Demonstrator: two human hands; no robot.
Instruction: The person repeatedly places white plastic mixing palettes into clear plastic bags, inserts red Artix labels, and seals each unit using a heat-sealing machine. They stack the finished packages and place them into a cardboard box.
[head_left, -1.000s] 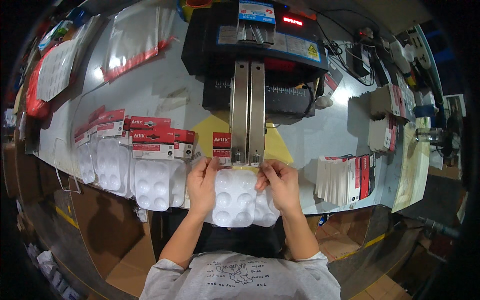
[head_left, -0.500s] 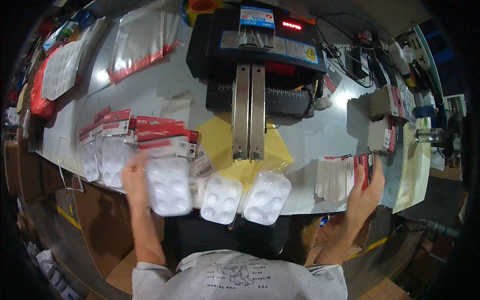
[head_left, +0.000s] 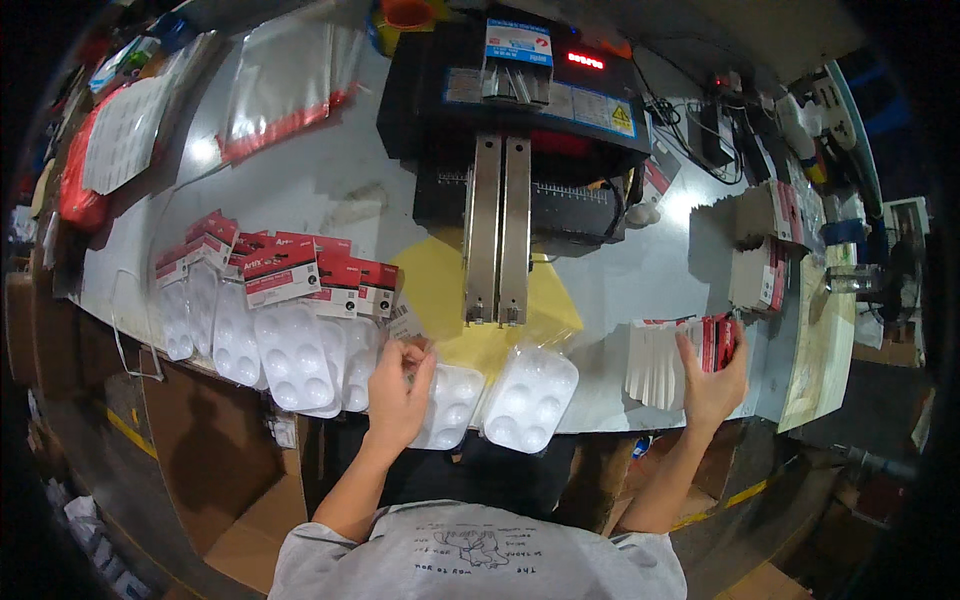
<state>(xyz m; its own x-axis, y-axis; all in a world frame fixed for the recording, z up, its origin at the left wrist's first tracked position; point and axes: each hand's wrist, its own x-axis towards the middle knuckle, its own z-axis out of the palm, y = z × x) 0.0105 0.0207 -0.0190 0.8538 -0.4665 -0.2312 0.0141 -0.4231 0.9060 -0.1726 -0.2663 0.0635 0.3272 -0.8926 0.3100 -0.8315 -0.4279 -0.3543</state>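
My left hand point(head_left: 398, 395) is over the upper left corner of a white six-well paint palette point(head_left: 455, 408) in a clear bag at the table's front edge. Its fingers are curled in; whether they pinch the bag is hidden. To its right lies a second bagged palette point(head_left: 530, 400). On the right, my right hand point(head_left: 716, 388) grips the red end of a row of folded header cards point(head_left: 655, 365), thumb on one side and fingers on the other. Left of my left hand, bagged palettes point(head_left: 293, 358) with red-and-white header cards point(head_left: 280, 272) overlap in a fanned pile.
A black machine point(head_left: 520, 110) with two metal rails point(head_left: 500, 230) stands at centre back, over a yellow sheet point(head_left: 430, 270). More card stacks point(head_left: 765, 270) stand at right. Clear bags with red edges point(head_left: 280, 85) lie at back left. Cardboard boxes point(head_left: 220, 450) stand below the table.
My left hand has let go of a carded palette on the left pile and moved right to the middle palette. My right hand stays at the header cards, its fingers closer around them.
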